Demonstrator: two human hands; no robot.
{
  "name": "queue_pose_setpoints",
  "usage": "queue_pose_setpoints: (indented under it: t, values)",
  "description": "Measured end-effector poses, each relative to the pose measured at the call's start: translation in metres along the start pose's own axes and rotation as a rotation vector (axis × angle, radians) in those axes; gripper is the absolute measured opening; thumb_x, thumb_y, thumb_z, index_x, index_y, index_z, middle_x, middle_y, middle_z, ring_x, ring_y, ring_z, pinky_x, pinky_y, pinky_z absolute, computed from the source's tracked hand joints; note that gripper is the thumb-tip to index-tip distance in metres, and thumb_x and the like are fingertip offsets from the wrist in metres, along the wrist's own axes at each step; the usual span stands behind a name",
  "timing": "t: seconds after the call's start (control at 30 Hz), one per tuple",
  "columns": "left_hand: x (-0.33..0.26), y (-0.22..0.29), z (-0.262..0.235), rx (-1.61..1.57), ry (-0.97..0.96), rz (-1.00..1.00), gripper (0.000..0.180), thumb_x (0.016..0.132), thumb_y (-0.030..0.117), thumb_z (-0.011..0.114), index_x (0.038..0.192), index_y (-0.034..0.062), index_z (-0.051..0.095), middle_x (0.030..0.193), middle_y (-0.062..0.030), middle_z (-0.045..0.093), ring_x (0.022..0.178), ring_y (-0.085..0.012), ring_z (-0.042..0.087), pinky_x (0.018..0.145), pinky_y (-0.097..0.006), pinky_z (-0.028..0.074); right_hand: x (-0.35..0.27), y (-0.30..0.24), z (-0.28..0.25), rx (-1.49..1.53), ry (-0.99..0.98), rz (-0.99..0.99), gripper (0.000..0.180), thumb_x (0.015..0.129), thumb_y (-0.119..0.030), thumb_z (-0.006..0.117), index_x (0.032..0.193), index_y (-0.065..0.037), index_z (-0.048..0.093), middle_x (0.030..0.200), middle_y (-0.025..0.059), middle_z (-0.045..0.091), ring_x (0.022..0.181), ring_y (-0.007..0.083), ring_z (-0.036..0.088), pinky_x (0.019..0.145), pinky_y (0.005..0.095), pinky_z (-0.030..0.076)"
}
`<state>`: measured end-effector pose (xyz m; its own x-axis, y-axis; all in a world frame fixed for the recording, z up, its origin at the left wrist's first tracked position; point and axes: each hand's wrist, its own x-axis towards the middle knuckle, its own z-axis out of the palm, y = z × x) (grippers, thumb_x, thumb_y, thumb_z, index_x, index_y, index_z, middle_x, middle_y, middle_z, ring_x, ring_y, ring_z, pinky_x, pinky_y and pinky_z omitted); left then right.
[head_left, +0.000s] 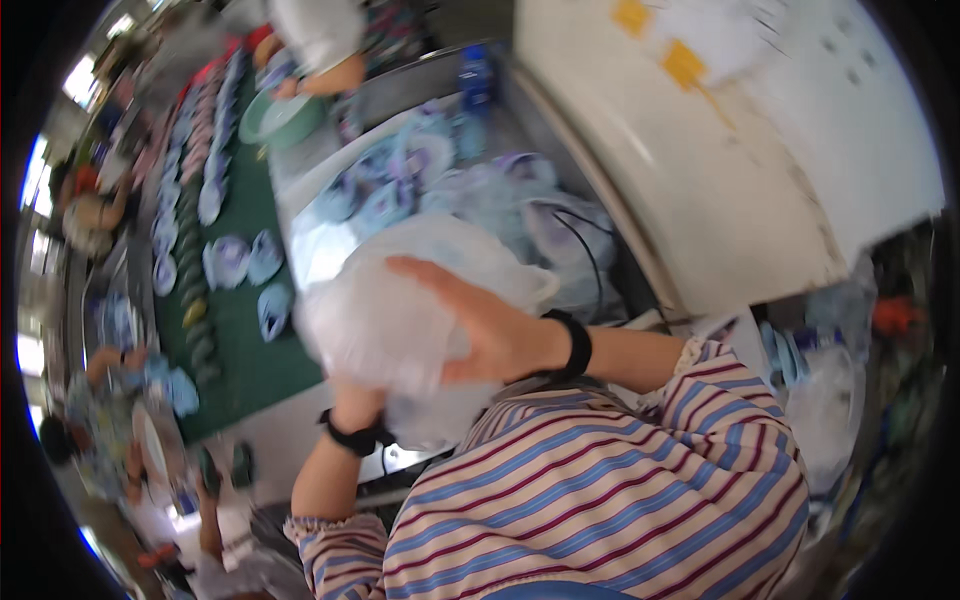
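Head view shows a crumpled, translucent white bag (pixel 365 310).

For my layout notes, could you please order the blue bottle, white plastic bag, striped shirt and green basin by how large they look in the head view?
1. Striped shirt
2. White plastic bag
3. Green basin
4. Blue bottle
Nearness to the camera likely enlarges the shirt and bag.

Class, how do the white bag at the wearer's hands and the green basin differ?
Colour: the bag is cloudy white, the basin pale green.
Shape: the bag looks soft and crumpled, the basin rounded and open.
Place: the bag is against the wearer's right hand; the basin is farther off, by another person's hand.
Both are pale.
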<state>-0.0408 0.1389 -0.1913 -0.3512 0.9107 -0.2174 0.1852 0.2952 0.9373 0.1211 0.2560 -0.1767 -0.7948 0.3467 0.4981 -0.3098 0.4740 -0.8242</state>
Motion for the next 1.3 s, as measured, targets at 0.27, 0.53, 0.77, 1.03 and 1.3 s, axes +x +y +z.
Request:
queue_pose_setpoints:
  t: [0.27,0.53,0.77,1.03,1.3]
  values:
    - [0.064,0.087,0.018,0.214,-0.337,0.670,0.047,0.073,0.017,0.073,0.115,0.0047,0.056,0.110,-0.0140,0.059,0.103,-0.0273,0.056,0.090,-0.041,0.043,-0.074,-0.025,-0.094,-0.411,0.566,-0.504,0.115,0.068,-0.062,0.066,0.147,-0.016,-0.004,0.147,0.0278,-0.007,0.135,0.0477,0.000,0.104,0.0610,0.010]
    - [0.120,0.085,0.277,0.156,-1.429,0.885,0.047,0.072,0.019,0.074,0.114,0.0048,0.057,0.117,-0.0155,0.056,0.111,-0.0326,0.053,0.094,-0.043,0.040,-0.214,0.012,-0.105,-0.769,0.976,-0.006,0.054,0.075,-0.025,0.068,0.122,-0.009,0.047,0.129,0.0172,0.043,0.121,0.0339,0.038,0.103,0.0452,0.028]
    - [0.099,0.106,0.360,-0.179,-1.620,1.332,0.039,0.072,0.015,0.071,0.108,0.0064,0.059,0.121,-0.0151,0.052,0.119,-0.0360,0.045,0.093,-0.048,0.037,-0.482,-0.048,-0.114,-0.454,1.964,0.029,0.023,0.085,-0.014,0.057,0.104,-0.001,0.058,0.104,0.0117,0.061,0.092,0.0224,0.059,0.078,0.0370,0.049]
    - [0.089,0.076,0.487,0.050,-1.598,1.253,0.034,0.076,0.010,0.066,0.109,0.0087,0.057,0.122,-0.0130,0.052,0.119,-0.0346,0.044,0.097,-0.042,0.036,-0.741,-0.116,-0.131,-1.613,1.617,1.899,0.022,0.080,-0.012,0.050,0.094,0.001,0.060,0.084,0.0175,0.063,0.075,0.0324,0.060,0.070,0.0437,0.048]
    - [0.022,0.007,0.756,0.171,-1.507,0.782,0.057,0.080,0.015,0.062,0.133,0.0075,0.041,0.129,-0.0172,0.042,0.119,-0.0233,0.039,0.097,-0.032,0.033,-0.668,-0.114,-0.151,-0.537,1.927,1.151,0.044,0.069,0.001,0.059,0.113,0.002,0.057,0.099,0.0080,0.064,0.089,0.0180,0.059,0.078,0.0317,0.048]
